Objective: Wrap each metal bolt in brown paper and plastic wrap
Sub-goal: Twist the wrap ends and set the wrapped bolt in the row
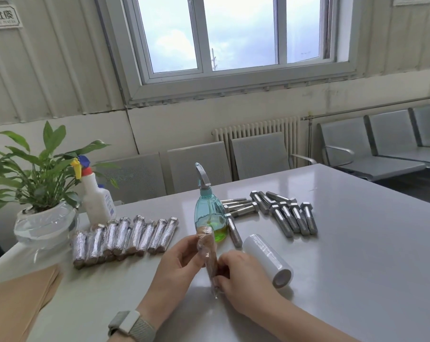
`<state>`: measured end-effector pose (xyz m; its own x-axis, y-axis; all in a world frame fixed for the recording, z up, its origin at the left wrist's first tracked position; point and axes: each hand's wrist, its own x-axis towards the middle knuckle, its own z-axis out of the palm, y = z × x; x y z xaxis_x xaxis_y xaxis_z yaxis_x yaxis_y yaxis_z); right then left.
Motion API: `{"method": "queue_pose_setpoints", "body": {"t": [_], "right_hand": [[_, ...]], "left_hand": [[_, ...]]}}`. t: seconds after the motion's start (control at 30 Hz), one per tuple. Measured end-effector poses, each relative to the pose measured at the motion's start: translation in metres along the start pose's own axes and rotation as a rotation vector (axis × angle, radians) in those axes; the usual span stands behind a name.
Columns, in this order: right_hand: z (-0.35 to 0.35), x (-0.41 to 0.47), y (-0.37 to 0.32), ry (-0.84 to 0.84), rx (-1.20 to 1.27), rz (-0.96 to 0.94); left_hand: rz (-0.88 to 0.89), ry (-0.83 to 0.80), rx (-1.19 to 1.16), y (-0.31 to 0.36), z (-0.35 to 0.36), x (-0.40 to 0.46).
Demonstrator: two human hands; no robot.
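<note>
Between my hands stands a bolt wrapped in brown paper and plastic film, nearly upright above the table. My left hand grips its upper half from the left. My right hand pinches its lower end, where loose film sticks out. A roll of plastic wrap lies just right of my right hand. Several wrapped bolts lie in a row to the left. Several bare metal bolts lie at the back right. A stack of brown paper sheets lies at the near left.
A blue spray bottle with green liquid stands right behind the held bolt. A white bottle and a potted plant in a glass bowl stand at the back left. Grey chairs line the far side of the white table.
</note>
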<state>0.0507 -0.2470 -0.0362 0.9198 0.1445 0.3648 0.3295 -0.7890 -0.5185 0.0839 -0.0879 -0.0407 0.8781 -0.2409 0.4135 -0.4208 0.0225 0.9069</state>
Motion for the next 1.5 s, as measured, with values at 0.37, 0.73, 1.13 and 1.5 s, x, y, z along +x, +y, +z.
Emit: {"method": "queue_pose_setpoints", "body": {"t": [0.37,0.73,1.13,1.5], "right_hand": [[-0.025,0.002,-0.009,-0.210,-0.001,0.091],[-0.078,0.014,0.032,-0.272,-0.340,0.395],[-0.095,0.031,0.027,-0.344,0.681,0.677],[-0.105,0.052,0.012,-0.339,0.734,0.649]], "left_hand": [[0.046,0.019,0.220,-0.003,0.026,0.012],[-0.041,0.122,0.188,-0.004,0.046,0.011],[-0.112,0.113,-0.002,-0.005,0.057,0.008],[-0.108,0.033,0.046,-0.006,0.061,0.012]]}}
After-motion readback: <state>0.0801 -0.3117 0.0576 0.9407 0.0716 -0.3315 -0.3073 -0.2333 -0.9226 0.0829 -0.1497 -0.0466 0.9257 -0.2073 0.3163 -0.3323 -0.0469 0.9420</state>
